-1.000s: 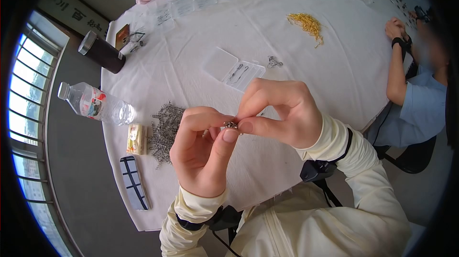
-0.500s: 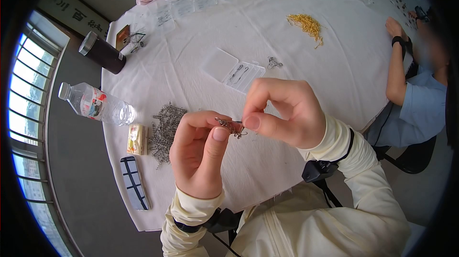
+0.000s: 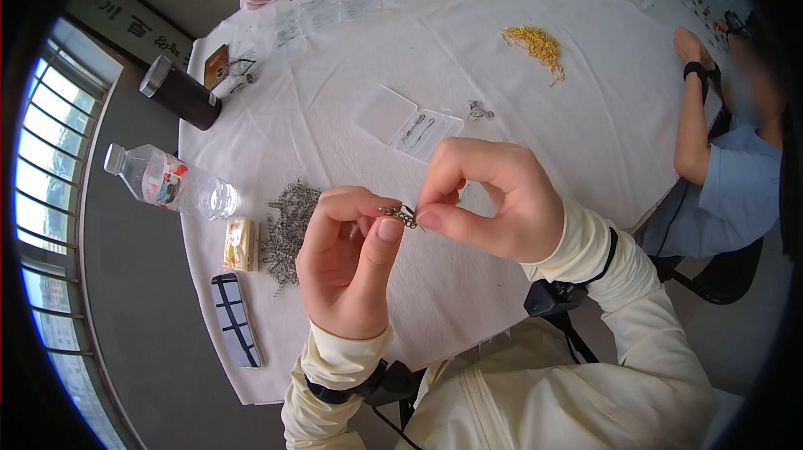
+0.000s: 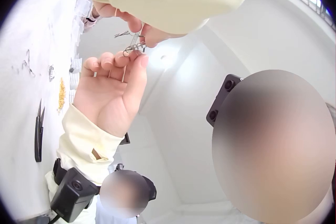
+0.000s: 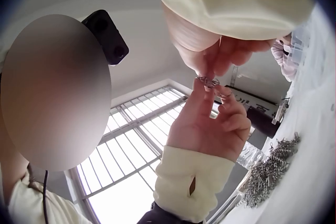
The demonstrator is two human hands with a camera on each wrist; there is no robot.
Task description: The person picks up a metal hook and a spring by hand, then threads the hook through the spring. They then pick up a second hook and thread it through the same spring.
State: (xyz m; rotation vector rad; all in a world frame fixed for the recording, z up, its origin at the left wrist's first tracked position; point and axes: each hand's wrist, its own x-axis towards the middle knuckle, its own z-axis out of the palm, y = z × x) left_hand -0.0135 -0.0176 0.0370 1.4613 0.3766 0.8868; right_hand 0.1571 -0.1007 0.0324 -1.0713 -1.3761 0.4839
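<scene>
In the head view, my left hand (image 3: 347, 270) pinches a small cluster of dark metal wire pieces (image 3: 399, 216) between thumb and forefinger. At the cluster's right end, the thumb and forefinger of my right hand (image 3: 506, 199) pinch it too. Seen in the left wrist view, thin looped wires (image 4: 135, 48) stick out between the fingertips of both hands. The right wrist view shows the same cluster (image 5: 208, 81) above the left thumb. The fingertips hide part of it. A heap of similar wire pieces (image 3: 288, 237) lies beside the left hand.
Beyond the hands lies an open clear case (image 3: 416, 134), with a few loose wires (image 3: 479, 110) to its right. A bottle (image 3: 180, 184), tissue pack (image 3: 240, 244) and phone (image 3: 236, 320) line the left side. Farther off are a dark flask (image 3: 182, 94) and golden pieces (image 3: 538, 48).
The right hand first drew slightly right, then came back left, closer to the left fingertips. The wire cluster, spread out half a second ago, looks more bunched now.
</scene>
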